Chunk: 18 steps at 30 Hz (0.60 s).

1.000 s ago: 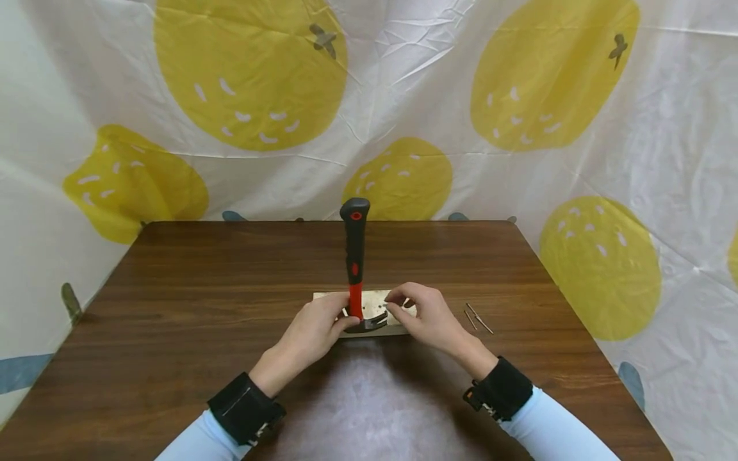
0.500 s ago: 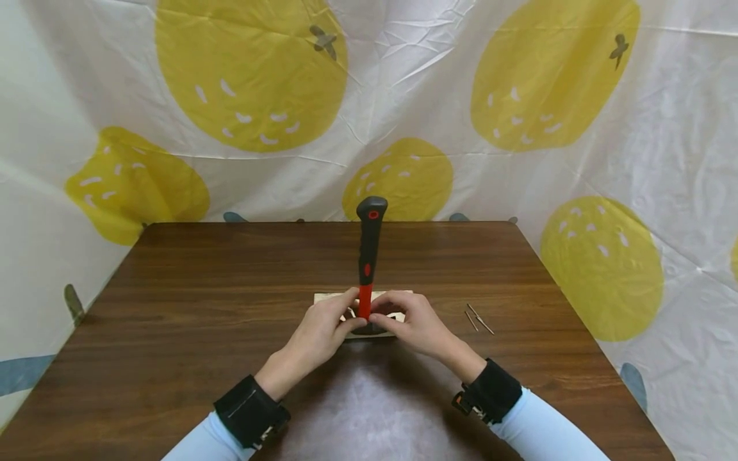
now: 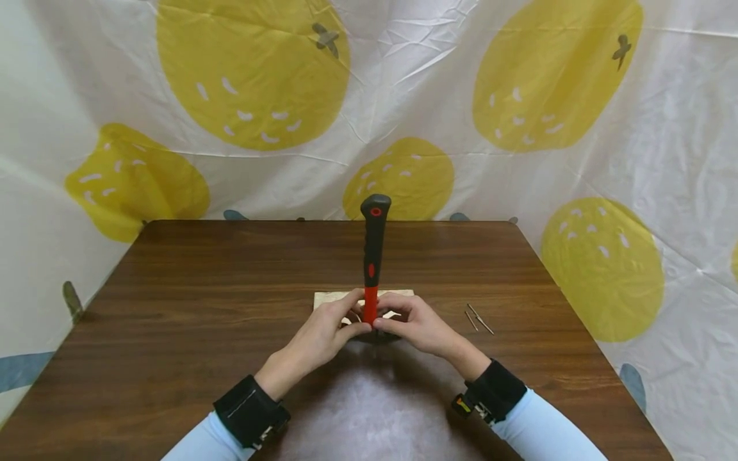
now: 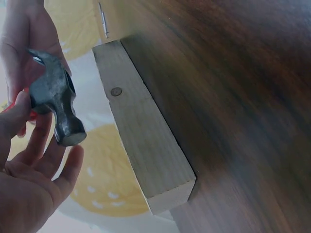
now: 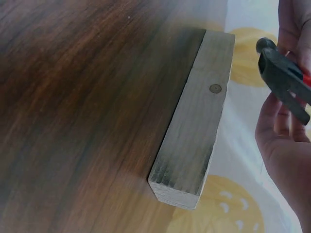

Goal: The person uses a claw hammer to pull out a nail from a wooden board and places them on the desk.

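Observation:
A claw hammer point(image 3: 373, 250) with a black and red handle stands head down, its handle pointing up. My left hand point(image 3: 323, 328) grips its red neck from the left, thumb in front and fingers behind. From the right, thumb and fingers of my right hand point(image 3: 423, 326) hold the same neck. Both wrist views show the dark hammer head point(image 4: 56, 99) held above the level of a pale wooden block point(image 4: 141, 126), apart from it. In the head view, the hands and hammer cover most of the block's top. A round knot point(image 5: 215, 89) marks the block's side.
Several loose nails point(image 3: 480, 319) lie on the brown wooden table point(image 3: 230, 269), right of the block. A white sheet point(image 3: 398, 77) printed with yellow lemons hangs behind and beside the table.
My right hand has moved left from over the block's right part onto the hammer's neck. The hammer has shifted right and a little nearer, with my left hand still on it.

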### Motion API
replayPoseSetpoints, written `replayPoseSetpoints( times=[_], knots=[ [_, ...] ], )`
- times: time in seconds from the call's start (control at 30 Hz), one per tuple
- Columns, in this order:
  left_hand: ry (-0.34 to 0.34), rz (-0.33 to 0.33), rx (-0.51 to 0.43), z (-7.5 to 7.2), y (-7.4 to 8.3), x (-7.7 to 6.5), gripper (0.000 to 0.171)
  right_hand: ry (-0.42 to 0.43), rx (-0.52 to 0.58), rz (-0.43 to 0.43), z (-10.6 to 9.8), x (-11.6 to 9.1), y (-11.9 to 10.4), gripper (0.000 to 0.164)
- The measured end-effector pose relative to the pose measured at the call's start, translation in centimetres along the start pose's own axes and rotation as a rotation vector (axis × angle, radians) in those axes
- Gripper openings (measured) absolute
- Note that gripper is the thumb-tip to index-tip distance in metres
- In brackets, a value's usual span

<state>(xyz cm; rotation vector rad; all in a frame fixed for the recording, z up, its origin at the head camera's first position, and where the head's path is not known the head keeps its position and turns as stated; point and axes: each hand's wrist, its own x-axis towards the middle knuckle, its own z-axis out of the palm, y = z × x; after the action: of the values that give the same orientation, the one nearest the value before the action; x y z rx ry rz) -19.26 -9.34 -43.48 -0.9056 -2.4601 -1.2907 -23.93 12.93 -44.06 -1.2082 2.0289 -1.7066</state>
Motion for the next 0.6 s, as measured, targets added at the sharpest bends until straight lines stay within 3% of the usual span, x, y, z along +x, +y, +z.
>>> replayPoseSetpoints(
  times=[0.33,0.6],
  knots=[
    [-0.079,-0.011,-0.085,-0.21,0.32,-0.03,0.048,-0.039,0.031,0.07,-0.22,-0.61,-0.49,0.022],
    [-0.066,0.053,-0.097,0.07,0.22,-0.24,0.062,-0.086,0.054,0.016,0.0,-0.91,-0.74,0.022]
  ],
)
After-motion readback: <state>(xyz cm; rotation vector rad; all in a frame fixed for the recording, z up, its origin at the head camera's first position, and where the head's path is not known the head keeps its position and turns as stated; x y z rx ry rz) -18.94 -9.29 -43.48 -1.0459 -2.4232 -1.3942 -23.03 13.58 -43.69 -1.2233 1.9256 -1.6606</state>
